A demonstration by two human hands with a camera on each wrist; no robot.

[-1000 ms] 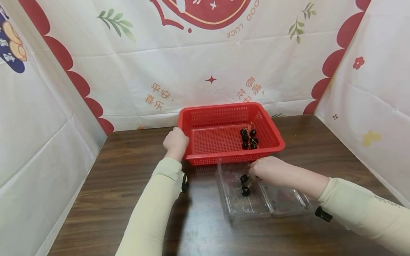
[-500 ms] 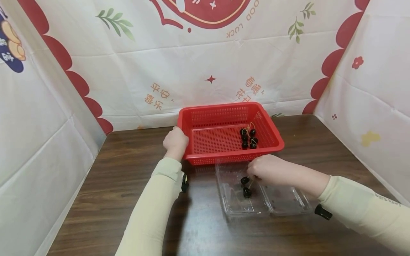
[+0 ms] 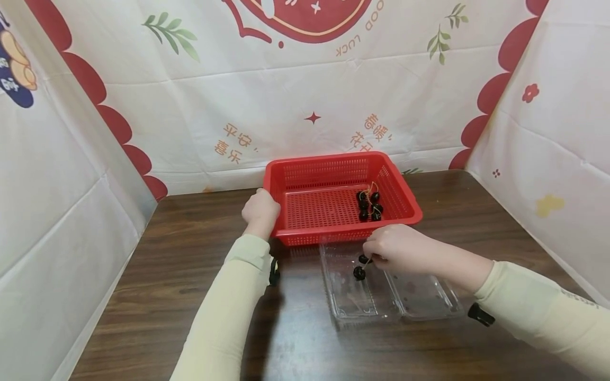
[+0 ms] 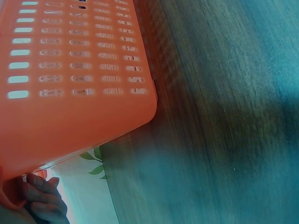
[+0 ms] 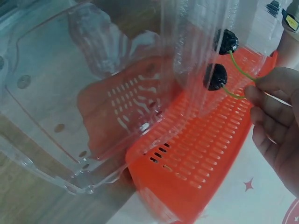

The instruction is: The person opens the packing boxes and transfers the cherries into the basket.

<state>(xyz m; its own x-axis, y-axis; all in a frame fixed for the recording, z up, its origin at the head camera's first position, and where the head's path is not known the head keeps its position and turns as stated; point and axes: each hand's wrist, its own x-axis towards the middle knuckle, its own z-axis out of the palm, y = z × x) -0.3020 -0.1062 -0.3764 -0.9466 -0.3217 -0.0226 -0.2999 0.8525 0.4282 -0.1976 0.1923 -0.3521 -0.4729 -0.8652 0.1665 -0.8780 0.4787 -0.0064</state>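
Observation:
My left hand grips the left rim of the red plastic basket; in the left wrist view its curled fingers show at the basket's corner. Several dark cherries with stems lie in the basket's right part. My right hand is over the clear plastic clamshell box in front of the basket. Between thumb and forefinger it pinches the green stems of a pair of dark cherries, which hang over the box's left half.
The clamshell's other half lies opened out flat to the right. Brown wood-grain table runs around both containers. A printed white cloth hangs behind and at both sides.
My right hand has moved slightly up and left, and the pair of cherries has risen with it from the box. The left hand stays at the basket rim.

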